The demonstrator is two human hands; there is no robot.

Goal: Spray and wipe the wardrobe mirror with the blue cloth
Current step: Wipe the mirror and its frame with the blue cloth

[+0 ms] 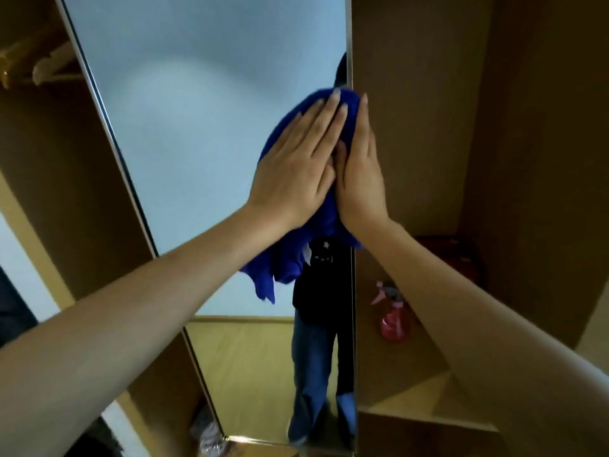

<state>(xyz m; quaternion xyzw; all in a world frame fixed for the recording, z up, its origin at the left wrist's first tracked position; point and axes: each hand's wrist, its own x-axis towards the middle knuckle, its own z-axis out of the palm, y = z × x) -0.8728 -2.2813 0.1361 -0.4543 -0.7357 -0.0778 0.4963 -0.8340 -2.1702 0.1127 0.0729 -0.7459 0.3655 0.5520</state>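
Both hands' grip flat on blue cloth, mirror, wooden wardrobe

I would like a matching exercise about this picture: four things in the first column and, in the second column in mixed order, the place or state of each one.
Column one:
1. blue cloth
2. pink spray bottle
3. wooden hangers
4. left hand

Column two:
A. standing on the wardrobe shelf, to the right of the mirror
B. hanging inside the wardrobe, upper left of the picture
C. pressed against the mirror near its right edge
D. laid flat on the cloth, beside the right hand

Right pairs: 1-C, 2-A, 3-B, 4-D
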